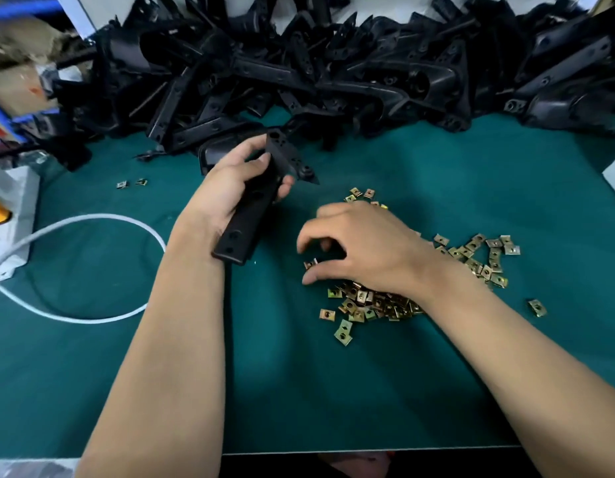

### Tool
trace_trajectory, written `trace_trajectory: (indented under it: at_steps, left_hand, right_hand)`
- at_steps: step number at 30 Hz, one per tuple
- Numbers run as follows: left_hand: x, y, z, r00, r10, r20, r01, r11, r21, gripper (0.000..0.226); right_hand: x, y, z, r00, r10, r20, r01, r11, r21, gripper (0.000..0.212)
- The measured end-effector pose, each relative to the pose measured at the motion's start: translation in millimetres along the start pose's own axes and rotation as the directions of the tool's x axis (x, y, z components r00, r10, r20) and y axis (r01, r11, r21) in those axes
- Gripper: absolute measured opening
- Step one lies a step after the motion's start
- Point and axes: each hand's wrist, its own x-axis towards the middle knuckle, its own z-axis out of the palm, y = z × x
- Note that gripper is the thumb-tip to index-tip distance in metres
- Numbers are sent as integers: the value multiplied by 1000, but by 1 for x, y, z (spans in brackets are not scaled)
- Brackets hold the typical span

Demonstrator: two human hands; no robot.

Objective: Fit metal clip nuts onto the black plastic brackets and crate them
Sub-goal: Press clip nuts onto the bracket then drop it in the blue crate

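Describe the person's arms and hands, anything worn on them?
Nothing worn is visible. Both forearms are bare as far as the view shows, with no sleeves in sight. The left hand and right hand have no gloves, and no watch, bracelet or rings show.

The left hand (230, 188) grips a black bracket (254, 201) above the green mat (299, 391) while the right hand (361, 250) pinches a clip nut (310, 263) (brass-coloured) beside the loose heap (375, 301).

Two bare arms show, with no sleeves at all. The left hand (230, 188) and the right hand (364, 250) wear no gloves, rings or watch. The fingers (308, 279) have short, plain nails.
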Motion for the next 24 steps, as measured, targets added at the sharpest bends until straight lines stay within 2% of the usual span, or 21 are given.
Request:
trace_trajectory:
  at_steps: [4, 7, 9, 11, 14, 17, 21, 24]
  left_hand:
    - [1, 0, 8, 999, -49, 21, 50, 994, -97, 21]
    - [-2, -2, 11, 995, -76, 60, 85, 983, -165, 21]
    - [-4, -3, 12, 994, -75, 80, 87, 984, -157, 27]
    - [-4, -4, 14, 995, -61, 85, 71, 991, -116, 31]
    - [-4, -6, 16, 993, -29, 114, 39, 995, -87, 22]
    - [-5, -9, 19, 986, -1, 169, 6, 999, -32, 14]
    - [-1, -12, 29, 976, 31, 217, -66, 985, 158, 24]
    - [2, -15, 36, 977, 43, 208, -104, 952, 287, 32]
  right_hand:
    - [1, -3, 0, 1000, -6, 14, 6, 999, 44, 17]
    - [1, -3, 2, 1000, 17, -13, -16, 1000, 11, 13]
    - [1, -1, 2, 996, 23, -84, -15, 996, 93, 14]
    - [-1, 4, -1, 979, 79, -190, -26, 963, 268, 10]
    - [-3, 15, -3, 917, 216, -335, -10, 853, 522, 7]
    - [0, 25, -5, 842, 370, -394, 6, 723, 691, 23]
    - [0, 32, -8, 786, 544, -295, 24, 450, 893, 19]
    - [0, 32, -7, 768, 600, -222, -17, 366, 931, 17]
